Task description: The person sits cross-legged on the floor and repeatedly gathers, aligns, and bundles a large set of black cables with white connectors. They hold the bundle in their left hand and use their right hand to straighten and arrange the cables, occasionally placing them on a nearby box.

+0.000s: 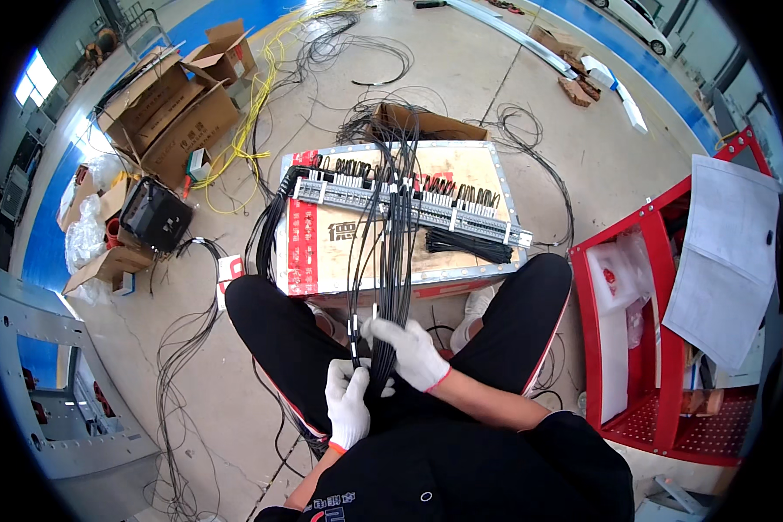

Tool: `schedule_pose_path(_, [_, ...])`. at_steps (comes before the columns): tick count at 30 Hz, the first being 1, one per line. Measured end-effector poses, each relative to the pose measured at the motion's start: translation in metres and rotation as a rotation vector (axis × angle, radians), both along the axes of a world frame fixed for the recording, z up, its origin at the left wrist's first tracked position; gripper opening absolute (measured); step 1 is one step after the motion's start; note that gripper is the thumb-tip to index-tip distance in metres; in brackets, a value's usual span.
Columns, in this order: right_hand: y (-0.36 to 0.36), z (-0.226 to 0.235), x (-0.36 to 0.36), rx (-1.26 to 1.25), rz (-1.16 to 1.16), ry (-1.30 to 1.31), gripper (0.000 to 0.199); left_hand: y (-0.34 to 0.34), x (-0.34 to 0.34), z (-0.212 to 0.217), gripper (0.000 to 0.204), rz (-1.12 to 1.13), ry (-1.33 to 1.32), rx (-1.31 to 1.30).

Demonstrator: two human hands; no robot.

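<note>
White gloves cover both of my hands, which are close together above my lap. My left hand (348,405) is closed around a few thin black wires (354,348) that carry white marker sleeves. My right hand (413,355) grips a thick bundle of black wires (395,287) just to the right of them. Both groups run up to a long grey terminal strip (409,207) lying across a wooden crate (339,261) in front of me. Many short black wire loops with white sleeves (352,172) line the strip's far side. A tied coil of black wire (468,246) rests on the crate.
Open cardboard boxes (178,130) and a black case (155,215) stand at left. Yellow cable (257,104) and loose black wires (178,365) trail over the floor. A red metal cabinet (665,348) is at right, a grey metal frame (78,409) at lower left.
</note>
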State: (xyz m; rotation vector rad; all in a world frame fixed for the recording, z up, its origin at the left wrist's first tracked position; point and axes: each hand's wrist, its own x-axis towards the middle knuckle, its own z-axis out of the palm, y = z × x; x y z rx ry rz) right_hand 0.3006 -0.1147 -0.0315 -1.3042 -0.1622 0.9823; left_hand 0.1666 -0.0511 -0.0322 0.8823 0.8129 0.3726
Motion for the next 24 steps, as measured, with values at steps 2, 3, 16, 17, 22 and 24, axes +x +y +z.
schedule_pose_path(2, [0.011, -0.011, 0.025, -0.004, 0.088, -0.531, 0.026, -0.002, 0.001, 0.003, 0.003, 0.000, 0.000, 0.008])
schedule_pose_path(3, [0.016, -0.017, 0.039, -0.020, 0.078, -0.791, 0.027, -0.001, 0.000, 0.003, 0.003, 0.000, 0.001, 0.012])
schedule_pose_path(16, [-0.008, 0.023, 0.017, -0.185, 0.396, -0.387, 0.033, 0.005, -0.006, -0.005, 0.003, -0.055, -0.070, -0.065])
schedule_pose_path(17, [-0.016, 0.001, 0.000, -0.226, 0.361, -0.236, 0.031, 0.005, -0.005, -0.009, 0.003, -0.074, -0.089, -0.071])
schedule_pose_path(22, [-0.013, 0.019, -0.013, -0.206, 0.240, 0.061, 0.027, 0.002, -0.008, -0.013, 0.006, -0.017, -0.034, 0.039])
schedule_pose_path(24, [-0.009, 0.007, -0.014, -0.171, 0.116, -0.080, 0.025, 0.003, -0.011, -0.022, 0.007, -0.036, 0.026, 0.130])
